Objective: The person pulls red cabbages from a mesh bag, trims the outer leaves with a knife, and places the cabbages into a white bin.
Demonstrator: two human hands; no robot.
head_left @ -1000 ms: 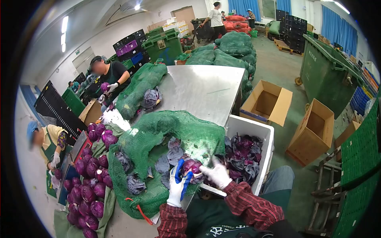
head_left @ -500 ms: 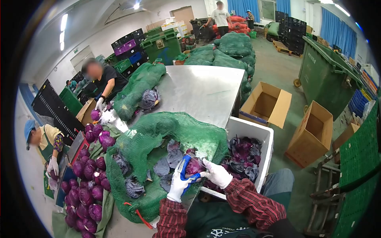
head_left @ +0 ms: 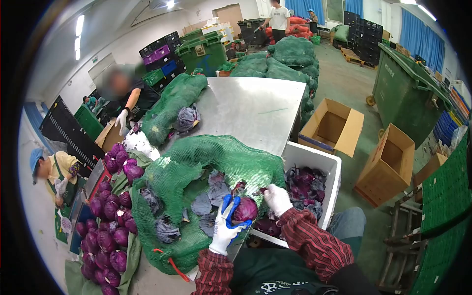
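Note:
My left hand (head_left: 226, 227), in a white glove with blue palm, grips a round red cabbage (head_left: 245, 210) above the table's near edge. Just right of it, my white-gloved right hand (head_left: 278, 200) is apart from the cabbage, its fingers closed on a small dark purple cabbage leaf (head_left: 263, 191). Under and beyond my left hand spreads a green mesh bag (head_left: 196, 150), with loose outer leaves (head_left: 201, 204) lying on it. A white foam box (head_left: 333, 189) full of purple leaves (head_left: 307, 184) stands below my right hand.
Many trimmed red cabbages (head_left: 105, 241) are heaped at the left. A filled mesh bag (head_left: 172, 105) lies across the metal table (head_left: 250, 101). Two cardboard boxes (head_left: 327, 123) and a green wheeled bin (head_left: 405, 93) stand at the right. Co-workers (head_left: 58, 179) work at the left.
My right hand has pulled away from the cabbage to the right, with a leaf piece in its fingers. My left hand keeps hold. The far-left co-worker's hand no longer holds a cabbage.

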